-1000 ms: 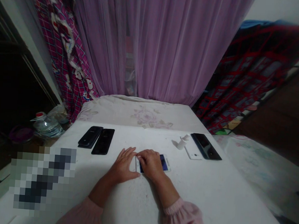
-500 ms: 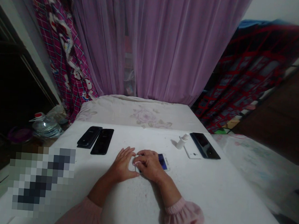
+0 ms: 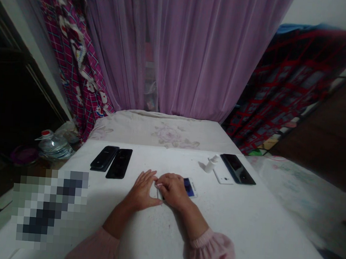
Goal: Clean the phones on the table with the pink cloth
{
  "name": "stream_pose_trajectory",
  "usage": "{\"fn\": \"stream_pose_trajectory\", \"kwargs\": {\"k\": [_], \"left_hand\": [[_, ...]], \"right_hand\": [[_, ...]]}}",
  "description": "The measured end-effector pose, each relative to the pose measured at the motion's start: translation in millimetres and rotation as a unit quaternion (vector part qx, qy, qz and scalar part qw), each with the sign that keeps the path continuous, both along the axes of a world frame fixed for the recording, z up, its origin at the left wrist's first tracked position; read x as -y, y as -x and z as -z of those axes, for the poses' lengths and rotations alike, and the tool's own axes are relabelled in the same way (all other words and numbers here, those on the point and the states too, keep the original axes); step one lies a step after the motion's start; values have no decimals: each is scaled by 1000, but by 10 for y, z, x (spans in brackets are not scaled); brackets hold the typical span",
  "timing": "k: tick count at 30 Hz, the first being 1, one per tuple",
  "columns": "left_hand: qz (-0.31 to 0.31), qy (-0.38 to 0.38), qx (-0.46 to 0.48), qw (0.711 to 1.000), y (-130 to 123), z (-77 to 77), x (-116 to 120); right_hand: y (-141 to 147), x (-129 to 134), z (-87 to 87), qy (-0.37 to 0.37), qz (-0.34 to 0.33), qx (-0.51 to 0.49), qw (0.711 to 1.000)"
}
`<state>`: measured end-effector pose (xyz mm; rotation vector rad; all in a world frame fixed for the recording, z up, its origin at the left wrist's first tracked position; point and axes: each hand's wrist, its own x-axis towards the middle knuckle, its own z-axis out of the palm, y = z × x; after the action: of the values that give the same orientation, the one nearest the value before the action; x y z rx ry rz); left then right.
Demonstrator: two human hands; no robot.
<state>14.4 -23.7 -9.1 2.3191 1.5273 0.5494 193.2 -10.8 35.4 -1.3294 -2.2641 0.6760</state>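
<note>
A white smartphone (image 3: 190, 186) with a blue lit screen lies on the white-covered table, its middle hidden under my right hand. My left hand (image 3: 141, 191) is curved around the phone's left end, thumb at the near corner and forefinger at the far one. Over the left part of the screen, my right hand (image 3: 172, 189) is closed in a pinch. Something small and pale shows at its fingertips, too small to name.
Black phones (image 3: 118, 163) lie at the back left. At the back right, a small white spray bottle (image 3: 211, 164) stands beside a white phone (image 3: 223, 176) and a dark phone (image 3: 238, 169). A large water bottle (image 3: 54, 146) is left of the table.
The fingers of my right hand have shifted slightly over the phone and look more tucked in. My left hand and the phone have stayed in place.
</note>
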Motion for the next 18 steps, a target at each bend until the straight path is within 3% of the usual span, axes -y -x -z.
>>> {"fn": "stream_pose_trajectory", "kwargs": {"k": [6,18], "left_hand": [[-2,-3,-8,1000,-16,-13,4],[8,10,-16,1000,-3,-47,13]], "right_hand": [[-178,-51,10,45,-98,-10,994],[52,-27,3,-16,40,20,999]]}}
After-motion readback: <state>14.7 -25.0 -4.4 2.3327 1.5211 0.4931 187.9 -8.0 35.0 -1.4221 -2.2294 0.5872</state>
